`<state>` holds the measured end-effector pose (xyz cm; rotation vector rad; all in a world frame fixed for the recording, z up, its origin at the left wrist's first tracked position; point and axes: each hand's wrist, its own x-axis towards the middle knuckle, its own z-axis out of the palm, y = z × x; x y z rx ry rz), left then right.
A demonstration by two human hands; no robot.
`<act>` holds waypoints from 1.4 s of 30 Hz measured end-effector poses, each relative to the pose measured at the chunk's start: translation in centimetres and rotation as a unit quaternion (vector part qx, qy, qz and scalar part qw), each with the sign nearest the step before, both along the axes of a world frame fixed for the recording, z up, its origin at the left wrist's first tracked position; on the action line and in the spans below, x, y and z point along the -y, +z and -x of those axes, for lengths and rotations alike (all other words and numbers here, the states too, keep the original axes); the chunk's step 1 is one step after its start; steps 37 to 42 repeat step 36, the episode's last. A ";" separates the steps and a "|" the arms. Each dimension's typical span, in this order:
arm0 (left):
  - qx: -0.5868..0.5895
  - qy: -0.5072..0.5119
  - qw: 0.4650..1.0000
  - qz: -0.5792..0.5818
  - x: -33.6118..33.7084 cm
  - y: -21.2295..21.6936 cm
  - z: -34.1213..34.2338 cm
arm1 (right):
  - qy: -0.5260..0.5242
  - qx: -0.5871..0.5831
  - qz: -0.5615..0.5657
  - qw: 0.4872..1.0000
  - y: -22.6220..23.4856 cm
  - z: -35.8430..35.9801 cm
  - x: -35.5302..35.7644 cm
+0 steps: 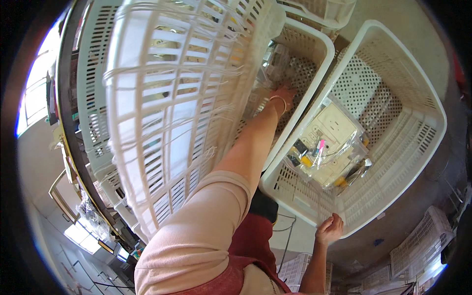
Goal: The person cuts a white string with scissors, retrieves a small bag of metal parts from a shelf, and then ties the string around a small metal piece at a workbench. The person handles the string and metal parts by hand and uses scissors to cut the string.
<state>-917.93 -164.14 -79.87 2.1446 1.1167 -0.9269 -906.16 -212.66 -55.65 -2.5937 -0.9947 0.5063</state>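
Note:
My left hand (283,93), with a bracelet at the wrist, reaches down into a white plastic basket (322,46). Its fingers look spread, close to clear plastic bags (275,61) lying in there; the shade blurs the fingertips. At the near edge of a second white basket (439,115) on the right, my right hand (329,228) has its fingers curled over the rim. Inside that second basket lie clear bags (332,142) holding pale flat panels, small black and yellow parts and a pink piece.
A tilted white slatted crate (162,113) wound with pale cord stands on the left, beside my left arm. Behind it is a grey-green perforated crate (93,93). More white baskets (423,241) stand at lower right. A dark cable (290,236) hangs near my body.

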 end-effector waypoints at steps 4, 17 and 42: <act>0.065 0.118 0.987 0.088 1.2 4.9 -6.6 | -0.035 0.001 0.048 0.998 0.9 0.4 0.9; 0.152 0.211 0.964 -0.053 0.6 1.2 -1.6 | -0.015 -0.001 0.020 1.000 0.7 0.1 -0.2; 0.597 0.456 0.660 -0.009 13.7 41.5 -2.8 | -0.096 -0.044 0.159 0.982 -0.9 -0.3 0.9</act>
